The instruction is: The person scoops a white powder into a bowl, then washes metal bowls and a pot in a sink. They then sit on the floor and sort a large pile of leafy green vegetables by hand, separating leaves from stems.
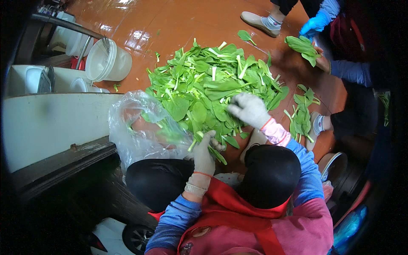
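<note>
A broad heap of leafy greens with pale stems (pixel 204 73) lies on the brown floor in front of me. My left hand (pixel 204 156), in a whitish glove, holds a small bunch of greens (pixel 217 155) near my knee. Its stem ends and leaves stick out on both sides of the fingers. My right hand (pixel 250 110), gloved the same way, rests at the near right of the heap with bent fingertips among the leaves; whether they grip one is hidden. Just left of my left hand, a see-through plastic bag (pixel 127 145) gapes, with some greens showing within.
A co-worker's blue-gloved hand (pixel 314 25) is at upper right; their other hand (pixel 323 62) holds greens. A smaller pile of greens (pixel 301 116) lies by their shoe (pixel 315 130). A tipped white bucket (pixel 110 60) and a white panel (pixel 60 124) stand left.
</note>
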A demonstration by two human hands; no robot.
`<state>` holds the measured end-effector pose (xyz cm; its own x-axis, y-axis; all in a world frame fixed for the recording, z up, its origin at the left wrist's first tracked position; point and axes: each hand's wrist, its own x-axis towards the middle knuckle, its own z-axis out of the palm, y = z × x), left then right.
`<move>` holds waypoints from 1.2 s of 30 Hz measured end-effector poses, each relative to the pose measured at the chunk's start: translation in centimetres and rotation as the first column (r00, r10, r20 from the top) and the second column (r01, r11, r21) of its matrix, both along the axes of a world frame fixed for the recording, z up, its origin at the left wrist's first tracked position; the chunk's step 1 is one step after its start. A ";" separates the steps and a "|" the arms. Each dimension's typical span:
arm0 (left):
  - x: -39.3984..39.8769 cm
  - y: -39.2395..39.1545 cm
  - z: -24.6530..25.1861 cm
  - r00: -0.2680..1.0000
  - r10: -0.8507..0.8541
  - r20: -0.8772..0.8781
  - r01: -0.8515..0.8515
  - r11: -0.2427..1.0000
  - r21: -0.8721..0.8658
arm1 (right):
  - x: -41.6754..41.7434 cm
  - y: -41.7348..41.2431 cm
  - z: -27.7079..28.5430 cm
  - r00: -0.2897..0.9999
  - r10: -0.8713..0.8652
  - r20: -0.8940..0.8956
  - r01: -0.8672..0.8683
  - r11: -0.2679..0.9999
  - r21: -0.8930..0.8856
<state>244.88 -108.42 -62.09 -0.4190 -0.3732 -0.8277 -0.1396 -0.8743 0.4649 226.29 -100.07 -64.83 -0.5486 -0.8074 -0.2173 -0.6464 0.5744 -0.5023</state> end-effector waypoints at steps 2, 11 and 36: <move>-0.3 0.1 -0.1 1.000 0.020 0.019 -0.020 1.000 0.018 | 1.1 -0.3 -1.7 0.973 0.155 -0.170 -0.140 0.985 0.097; -0.8 -0.1 -0.1 0.997 0.031 0.070 -0.033 0.999 0.028 | 1.3 -0.2 -3.3 0.995 -0.004 -0.099 0.003 1.000 -0.012; -0.8 1.6 -0.4 0.993 -0.109 -0.035 0.109 0.994 -0.022 | -2.5 21.0 -3.1 -0.139 0.110 0.984 0.990 0.049 0.134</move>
